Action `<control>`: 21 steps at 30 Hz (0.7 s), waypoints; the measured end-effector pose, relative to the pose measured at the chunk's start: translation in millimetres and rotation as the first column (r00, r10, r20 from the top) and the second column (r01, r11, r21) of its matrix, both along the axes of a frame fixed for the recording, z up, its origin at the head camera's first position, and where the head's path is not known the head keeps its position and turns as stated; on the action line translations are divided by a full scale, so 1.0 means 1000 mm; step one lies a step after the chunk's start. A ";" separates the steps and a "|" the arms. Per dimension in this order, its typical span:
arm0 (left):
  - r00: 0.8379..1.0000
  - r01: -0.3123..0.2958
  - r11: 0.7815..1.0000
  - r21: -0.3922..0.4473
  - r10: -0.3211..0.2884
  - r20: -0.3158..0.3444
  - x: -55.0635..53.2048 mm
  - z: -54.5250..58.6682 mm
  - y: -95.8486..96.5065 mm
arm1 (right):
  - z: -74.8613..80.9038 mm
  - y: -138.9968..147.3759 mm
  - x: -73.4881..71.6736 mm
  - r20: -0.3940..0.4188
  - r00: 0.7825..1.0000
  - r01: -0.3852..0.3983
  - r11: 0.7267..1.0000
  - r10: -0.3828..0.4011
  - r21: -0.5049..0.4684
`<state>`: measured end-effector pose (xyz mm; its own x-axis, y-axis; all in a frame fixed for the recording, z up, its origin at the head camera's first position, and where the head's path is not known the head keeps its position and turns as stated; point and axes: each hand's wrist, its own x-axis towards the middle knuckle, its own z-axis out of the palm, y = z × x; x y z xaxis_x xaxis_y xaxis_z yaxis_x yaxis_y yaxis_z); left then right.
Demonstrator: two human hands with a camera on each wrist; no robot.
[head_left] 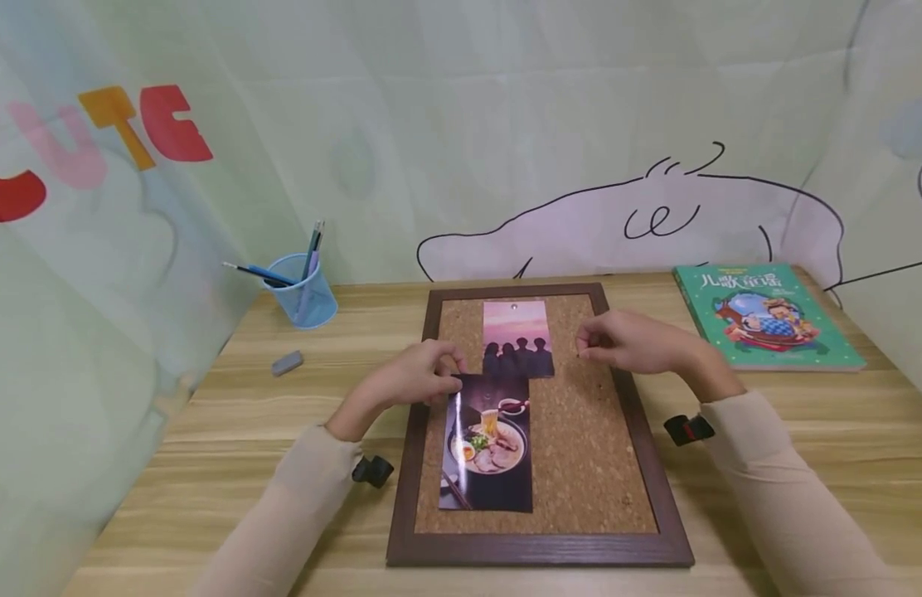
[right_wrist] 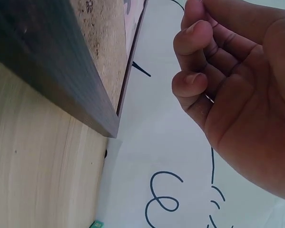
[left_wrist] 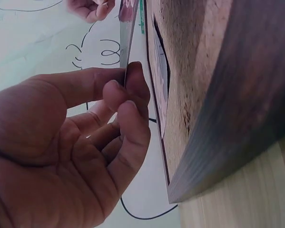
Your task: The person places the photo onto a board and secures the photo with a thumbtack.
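My left hand [head_left: 416,375] pinches the upper left corner of a photo of a ramen bowl [head_left: 487,489]; the left wrist view shows this photo [left_wrist: 127,42] edge-on between thumb and fingers, held off the board. Beneath lies a framed cork board [head_left: 580,464]. A photo of silhouetted people against a pink sky [head_left: 515,332] is fixed near the board's top by a silver thumbtack [head_left: 514,307]. Over the board's upper right side, my right hand [head_left: 636,342] has thumb and fingertips together, with a tiny dark tip, apparently a pin, showing there. The fingers mostly hide it.
On the wooden table [head_left: 230,464], a blue mesh pen cup [head_left: 308,303] holding several pens and pencils stands at the back left. A grey eraser [head_left: 287,363] lies before it. To the right of the board is a green children's book [head_left: 770,319]. A printed curtain [head_left: 342,124] hangs behind.
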<state>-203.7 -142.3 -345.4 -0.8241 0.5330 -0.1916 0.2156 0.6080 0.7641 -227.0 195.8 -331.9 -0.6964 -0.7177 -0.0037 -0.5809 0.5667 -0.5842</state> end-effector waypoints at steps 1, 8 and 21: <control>1.000 0.000 1.000 0.003 0.000 0.010 0.000 0.000 0.002 | 0.000 -0.001 0.000 0.004 1.000 -0.003 1.000 0.003 -0.002; 1.000 0.001 1.000 -0.024 -0.001 0.015 0.000 0.000 0.013 | -0.001 -0.012 -0.001 0.050 0.999 -0.002 1.000 0.002 -0.006; 1.000 0.018 0.998 -0.063 -0.018 -0.010 -0.006 -0.005 0.033 | -0.002 -0.034 -0.002 0.070 0.996 -0.058 0.998 0.058 -0.004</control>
<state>-209.8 -109.6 -350.4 -0.8167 0.5348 -0.2169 0.2346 0.6510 0.7219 -229.3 161.5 -333.8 -0.6514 -0.7571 -0.0496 -0.5706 0.5319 -0.6257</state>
